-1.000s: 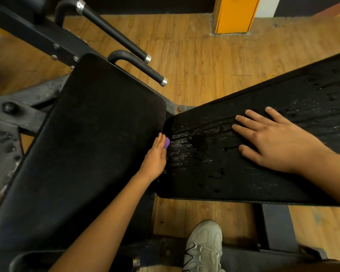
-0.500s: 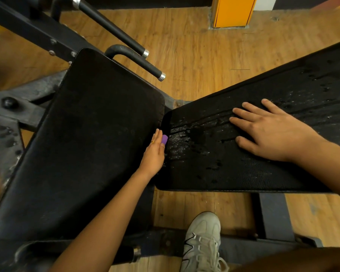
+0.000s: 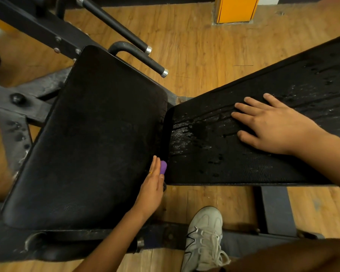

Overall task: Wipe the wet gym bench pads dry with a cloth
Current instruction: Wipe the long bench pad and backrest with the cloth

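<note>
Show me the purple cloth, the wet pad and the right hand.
purple cloth [image 3: 163,167]: head view, exposed rounded tip.
wet pad [image 3: 234,165]: head view, bare surface near front edge.
right hand [image 3: 273,124]: head view, back of the hand.

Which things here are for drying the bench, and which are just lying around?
For the job: purple cloth; left hand pressing it into the gap; right hand flat on the wet right pad; left pad.

Just around: white shoe; orange post; black handle bars; wooden floor.

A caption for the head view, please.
Left hand presses purple cloth into the gap beside the wet black bench pad; right hand flat on it.
</note>
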Tool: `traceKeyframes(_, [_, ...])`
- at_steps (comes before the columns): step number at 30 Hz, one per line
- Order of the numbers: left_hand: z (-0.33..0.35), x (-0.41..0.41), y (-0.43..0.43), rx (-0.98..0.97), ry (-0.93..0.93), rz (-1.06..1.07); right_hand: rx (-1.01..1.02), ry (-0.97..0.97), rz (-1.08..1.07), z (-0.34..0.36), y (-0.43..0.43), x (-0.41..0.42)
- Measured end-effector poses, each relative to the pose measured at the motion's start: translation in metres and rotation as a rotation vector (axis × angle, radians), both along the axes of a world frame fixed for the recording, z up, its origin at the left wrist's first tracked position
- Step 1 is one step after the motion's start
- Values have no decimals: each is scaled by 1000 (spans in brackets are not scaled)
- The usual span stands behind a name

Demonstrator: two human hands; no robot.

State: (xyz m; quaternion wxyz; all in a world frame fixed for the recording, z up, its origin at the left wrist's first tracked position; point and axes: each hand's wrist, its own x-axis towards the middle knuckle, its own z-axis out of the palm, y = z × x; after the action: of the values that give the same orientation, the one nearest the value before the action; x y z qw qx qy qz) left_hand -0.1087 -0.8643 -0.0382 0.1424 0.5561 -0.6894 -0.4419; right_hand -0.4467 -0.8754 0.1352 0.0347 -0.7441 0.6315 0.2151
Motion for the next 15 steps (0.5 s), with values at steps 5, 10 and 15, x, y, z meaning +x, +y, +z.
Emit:
traceKeyframes(5, [3, -29, 5, -31, 6, 286, -10, -2, -1, -1, 0, -1])
traceKeyframes(10, [18, -52, 31, -55, -34, 330, -15, 2, 6, -2, 0, -1])
traceKeyframes(15, [34, -73, 53, -82, 40, 263, -15, 5, -5, 1, 0, 1])
